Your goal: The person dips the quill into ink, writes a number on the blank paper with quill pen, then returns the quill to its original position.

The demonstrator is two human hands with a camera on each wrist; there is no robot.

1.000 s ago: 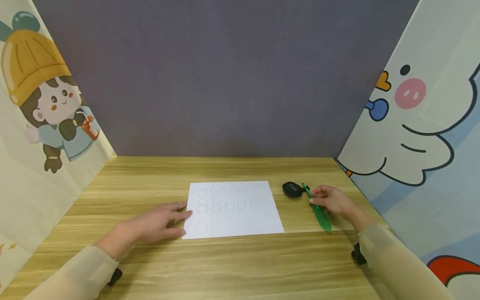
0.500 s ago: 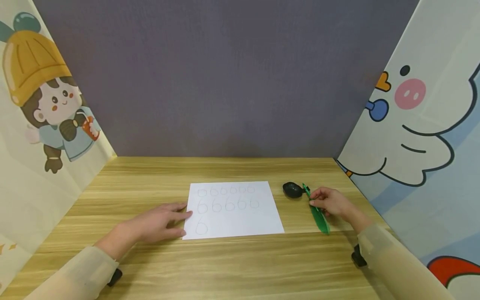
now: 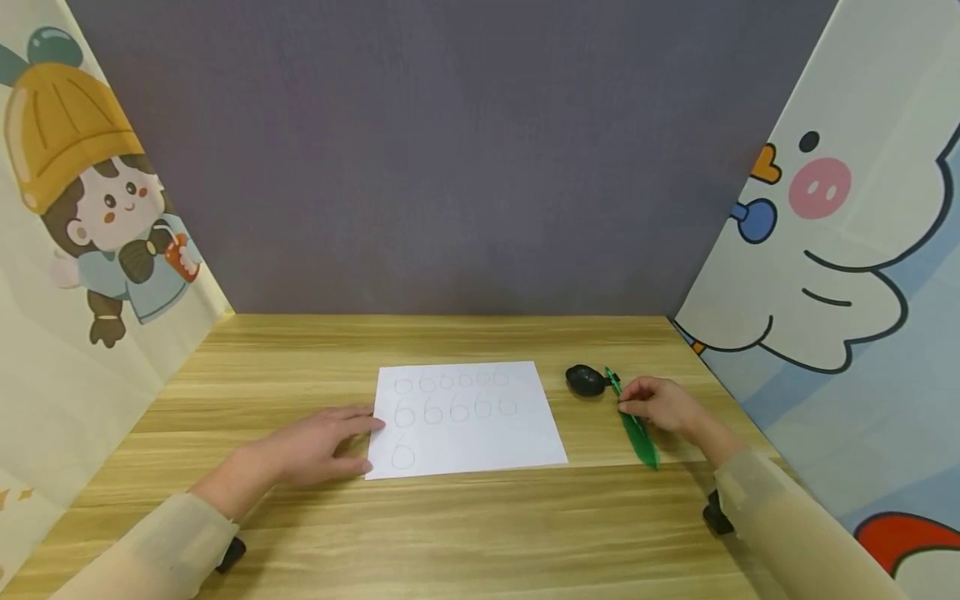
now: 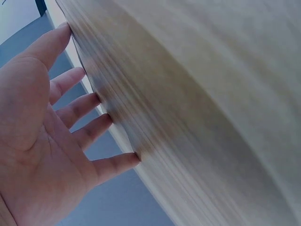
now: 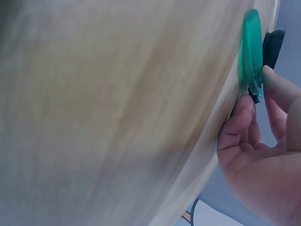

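Observation:
A white sheet of paper (image 3: 480, 446) lies on the table, with rows of faint handwritten 6s and 0-like shapes. My left hand (image 3: 318, 446) rests at its left edge, its spread fingertips touching the paper; the left wrist view shows the same hand (image 4: 51, 127) with fingers extended. To the right of the paper, my right hand (image 3: 663, 408) pinches a green leaf-shaped pen (image 3: 639, 439) between thumb and fingers. Its narrow end points away, beside the stub of a black oval object (image 3: 584, 380). In the right wrist view the leaf-like part (image 5: 252, 44) shows close to the fingertips.
A wood-grain table (image 3: 450, 533) carries everything. Behind it rises a grey panel (image 3: 450, 167). Cartoon-printed walls stand at the left (image 3: 45, 375) and right (image 3: 885, 375). Dark devices are strapped to the left wrist (image 3: 231, 554) and right wrist (image 3: 717, 512).
The broad end of the green leaf-shaped pen has swung slightly left and toward me, and my right hand has lowered a little. My left hand stays in place on the paper.

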